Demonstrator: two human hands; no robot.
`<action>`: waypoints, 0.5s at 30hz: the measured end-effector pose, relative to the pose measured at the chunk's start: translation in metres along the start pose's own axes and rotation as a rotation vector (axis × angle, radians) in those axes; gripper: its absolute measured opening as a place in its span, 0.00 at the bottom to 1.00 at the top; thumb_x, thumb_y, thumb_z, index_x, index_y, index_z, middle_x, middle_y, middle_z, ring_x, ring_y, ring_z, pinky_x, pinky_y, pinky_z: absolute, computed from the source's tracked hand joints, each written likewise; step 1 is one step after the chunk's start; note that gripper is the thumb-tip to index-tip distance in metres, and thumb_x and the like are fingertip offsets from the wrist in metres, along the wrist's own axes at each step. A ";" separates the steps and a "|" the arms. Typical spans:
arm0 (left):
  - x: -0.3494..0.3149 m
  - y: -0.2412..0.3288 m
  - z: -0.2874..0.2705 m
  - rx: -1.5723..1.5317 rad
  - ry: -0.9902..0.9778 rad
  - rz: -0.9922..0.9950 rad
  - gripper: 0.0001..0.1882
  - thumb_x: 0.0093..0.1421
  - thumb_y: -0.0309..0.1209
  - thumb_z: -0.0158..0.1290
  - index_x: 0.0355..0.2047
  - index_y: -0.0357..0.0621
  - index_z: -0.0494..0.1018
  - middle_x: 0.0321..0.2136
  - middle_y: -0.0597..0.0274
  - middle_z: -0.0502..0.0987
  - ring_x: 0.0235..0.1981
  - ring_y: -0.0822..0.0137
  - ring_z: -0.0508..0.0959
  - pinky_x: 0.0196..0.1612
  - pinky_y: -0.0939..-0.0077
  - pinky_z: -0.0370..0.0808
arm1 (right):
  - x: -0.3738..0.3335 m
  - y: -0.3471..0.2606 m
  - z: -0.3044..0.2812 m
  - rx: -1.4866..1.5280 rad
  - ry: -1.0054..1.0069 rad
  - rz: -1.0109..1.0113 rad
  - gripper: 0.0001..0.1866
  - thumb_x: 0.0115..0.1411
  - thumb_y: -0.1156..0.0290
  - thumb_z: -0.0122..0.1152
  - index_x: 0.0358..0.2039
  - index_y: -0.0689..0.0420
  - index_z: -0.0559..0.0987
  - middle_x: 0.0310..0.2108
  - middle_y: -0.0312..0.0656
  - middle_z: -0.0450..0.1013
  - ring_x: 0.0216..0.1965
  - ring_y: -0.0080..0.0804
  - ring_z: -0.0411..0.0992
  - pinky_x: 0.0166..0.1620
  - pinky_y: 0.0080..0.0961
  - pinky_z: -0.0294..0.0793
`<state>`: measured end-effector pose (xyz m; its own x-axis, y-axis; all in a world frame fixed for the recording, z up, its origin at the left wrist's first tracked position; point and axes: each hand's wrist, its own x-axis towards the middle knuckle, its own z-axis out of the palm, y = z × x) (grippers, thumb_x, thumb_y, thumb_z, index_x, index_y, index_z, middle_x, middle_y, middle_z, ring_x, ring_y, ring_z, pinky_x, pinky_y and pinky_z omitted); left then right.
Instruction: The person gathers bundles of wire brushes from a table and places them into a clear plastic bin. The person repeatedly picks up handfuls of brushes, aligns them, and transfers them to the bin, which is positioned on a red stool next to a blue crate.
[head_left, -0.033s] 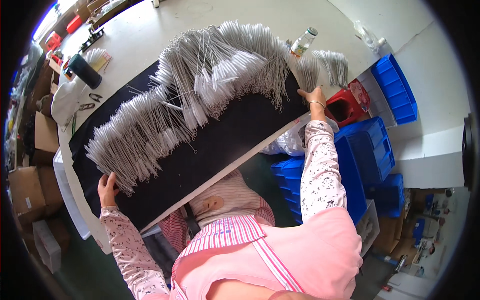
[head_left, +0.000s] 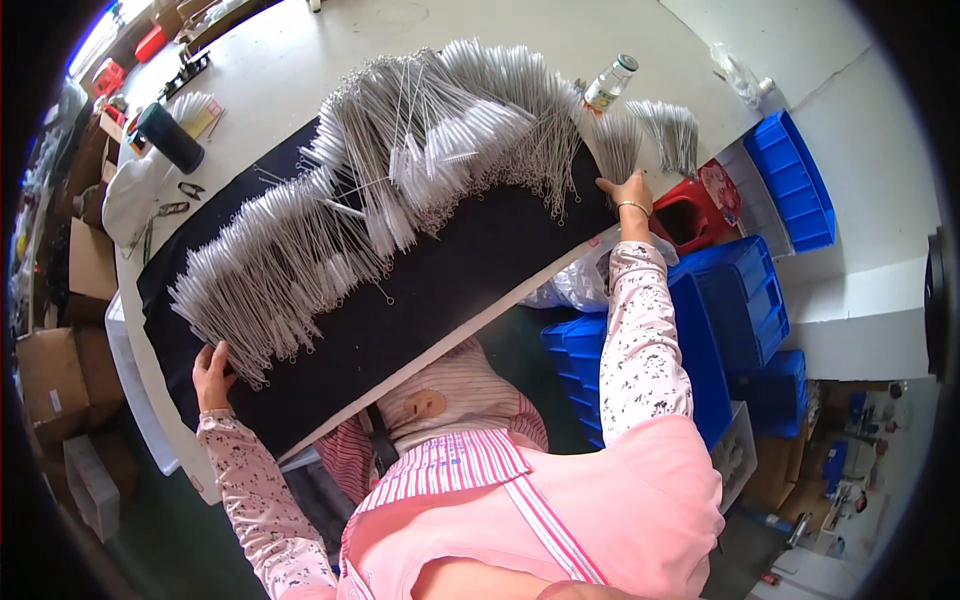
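My left hand (head_left: 212, 372) lies flat and open on the near end of the black cloth (head_left: 420, 300), beside the wire brushes (head_left: 380, 190) fanned across it. My right hand (head_left: 628, 192) presses open on the far end. I judge I'm spreading them; next calls for even spacing.

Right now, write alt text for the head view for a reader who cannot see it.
A person's left hand and right hand rest at opposite ends of a long black mat covered with rows of thin wire brushes on a white table. Blue bins stand at the right.
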<state>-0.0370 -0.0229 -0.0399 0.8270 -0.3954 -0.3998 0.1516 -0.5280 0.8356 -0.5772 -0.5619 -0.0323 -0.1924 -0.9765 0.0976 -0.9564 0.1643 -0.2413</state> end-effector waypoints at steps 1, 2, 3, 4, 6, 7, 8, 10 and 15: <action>-0.002 -0.005 -0.003 -0.019 0.009 0.000 0.39 0.54 0.48 0.58 0.58 0.34 0.59 0.48 0.54 0.72 0.46 0.63 0.73 0.41 0.69 0.71 | 0.001 0.000 0.004 -0.018 -0.032 0.024 0.38 0.38 0.48 0.73 0.44 0.61 0.70 0.44 0.53 0.74 0.45 0.49 0.74 0.47 0.40 0.73; -0.003 -0.003 -0.003 -0.035 0.009 0.004 0.39 0.55 0.47 0.57 0.59 0.35 0.59 0.46 0.55 0.73 0.45 0.64 0.74 0.41 0.70 0.70 | 0.003 0.000 0.007 0.008 -0.025 0.062 0.37 0.38 0.50 0.72 0.43 0.63 0.71 0.43 0.55 0.74 0.45 0.50 0.73 0.48 0.40 0.72; -0.005 -0.002 -0.002 -0.051 0.009 0.008 0.38 0.56 0.47 0.57 0.59 0.35 0.59 0.45 0.55 0.74 0.44 0.65 0.74 0.41 0.70 0.70 | 0.006 -0.003 0.010 0.034 -0.017 0.099 0.37 0.39 0.51 0.71 0.43 0.65 0.72 0.42 0.57 0.74 0.45 0.52 0.73 0.48 0.39 0.72; -0.003 -0.007 -0.004 -0.073 0.000 0.009 0.38 0.56 0.47 0.57 0.58 0.35 0.59 0.46 0.55 0.73 0.46 0.64 0.73 0.44 0.68 0.69 | 0.007 -0.004 0.013 0.060 -0.009 0.137 0.36 0.39 0.53 0.70 0.43 0.67 0.73 0.42 0.58 0.74 0.45 0.53 0.73 0.48 0.39 0.72; -0.006 -0.011 -0.006 -0.108 0.011 0.006 0.37 0.56 0.46 0.56 0.58 0.35 0.59 0.47 0.54 0.72 0.47 0.63 0.73 0.45 0.67 0.69 | 0.011 -0.008 0.014 0.121 -0.069 0.120 0.30 0.38 0.58 0.69 0.37 0.69 0.76 0.38 0.59 0.75 0.42 0.52 0.75 0.45 0.38 0.73; -0.008 -0.013 -0.007 -0.125 0.017 0.004 0.37 0.56 0.46 0.56 0.58 0.35 0.59 0.48 0.54 0.72 0.47 0.63 0.73 0.46 0.67 0.69 | 0.013 -0.010 0.014 0.152 -0.100 0.112 0.27 0.38 0.61 0.68 0.34 0.71 0.77 0.36 0.59 0.76 0.40 0.51 0.76 0.44 0.38 0.73; -0.008 -0.011 -0.005 -0.140 0.014 0.005 0.36 0.56 0.46 0.57 0.58 0.36 0.60 0.48 0.54 0.72 0.48 0.63 0.72 0.46 0.67 0.69 | 0.027 0.002 0.021 0.203 -0.152 0.157 0.27 0.37 0.60 0.68 0.34 0.69 0.79 0.37 0.58 0.76 0.41 0.49 0.76 0.45 0.37 0.73; -0.010 -0.008 -0.002 -0.169 0.019 -0.002 0.35 0.56 0.44 0.57 0.58 0.37 0.61 0.48 0.55 0.71 0.48 0.62 0.72 0.47 0.67 0.69 | 0.043 0.017 0.026 0.350 -0.248 0.219 0.25 0.36 0.63 0.66 0.33 0.69 0.80 0.35 0.58 0.77 0.39 0.46 0.77 0.43 0.34 0.73; -0.009 -0.018 -0.003 -0.253 0.060 0.018 0.31 0.57 0.43 0.57 0.55 0.37 0.64 0.43 0.59 0.73 0.44 0.67 0.72 0.44 0.69 0.71 | 0.042 0.024 0.018 0.416 -0.211 0.257 0.18 0.37 0.68 0.65 0.25 0.71 0.78 0.28 0.50 0.76 0.29 0.41 0.75 0.36 0.36 0.73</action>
<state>-0.0456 -0.0079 -0.0502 0.8601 -0.3541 -0.3673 0.2610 -0.3132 0.9131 -0.6039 -0.6017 -0.0510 -0.3203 -0.9258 -0.2009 -0.7079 0.3748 -0.5987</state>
